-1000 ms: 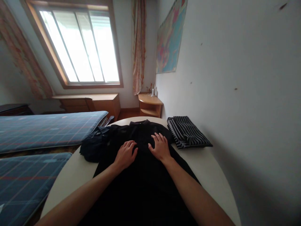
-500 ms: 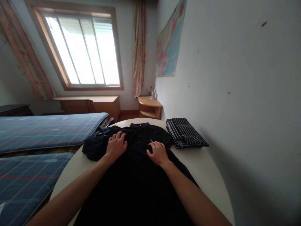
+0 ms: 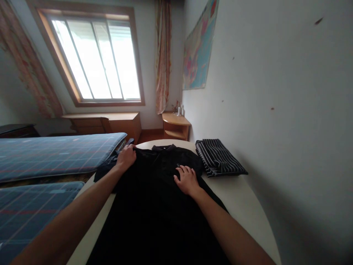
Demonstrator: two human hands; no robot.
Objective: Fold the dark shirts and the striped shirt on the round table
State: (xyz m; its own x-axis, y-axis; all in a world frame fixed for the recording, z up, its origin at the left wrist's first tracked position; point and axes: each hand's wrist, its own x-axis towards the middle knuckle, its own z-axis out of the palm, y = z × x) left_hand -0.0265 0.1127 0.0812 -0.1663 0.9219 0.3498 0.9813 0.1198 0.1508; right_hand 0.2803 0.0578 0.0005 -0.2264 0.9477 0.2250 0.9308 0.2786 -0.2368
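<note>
A black collared shirt [image 3: 162, 206] lies spread over a round cream table [image 3: 248, 206], its collar at the far edge. At the shirt's left shoulder area is my left hand [image 3: 127, 157], its fingers closed on the black fabric. My right hand [image 3: 186, 179] rests with spread fingers on the right chest of the shirt, beside a small light logo. Dark cloth [image 3: 104, 170] lies left of my left hand, at the table's edge, partly hidden by my arm.
A folded black cloth with white stripes [image 3: 220, 157] lies at the table's right, near the wall. Plaid mattresses [image 3: 63, 152] are on the left. A desk [image 3: 124, 119] and corner shelf [image 3: 175, 118] stand beyond.
My left hand has moved left and away from me, from lying on the shirt to gripping its shoulder area. My right hand has barely moved.
</note>
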